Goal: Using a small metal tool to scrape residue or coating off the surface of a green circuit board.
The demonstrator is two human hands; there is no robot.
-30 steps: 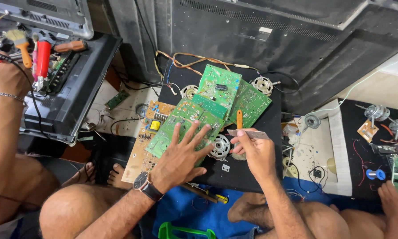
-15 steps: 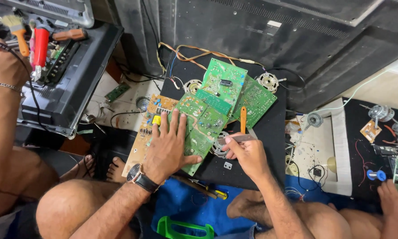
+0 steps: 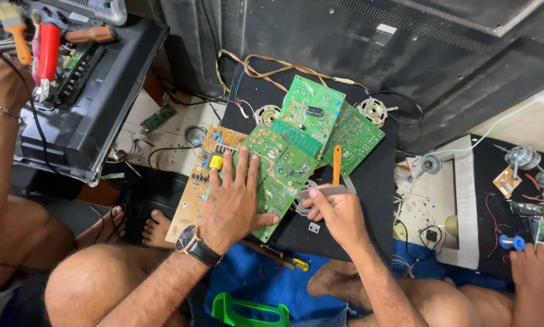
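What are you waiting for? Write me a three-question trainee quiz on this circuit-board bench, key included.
1. True or false: the left hand lies flat on the green circuit board.
2. The wristwatch sits on which wrist? A left, B right, C neither.
3. Fill in: the right hand pinches a small grey piece; the tool handle just beyond it is ____ in colour.
Key: 1 true; 2 A; 3 orange.
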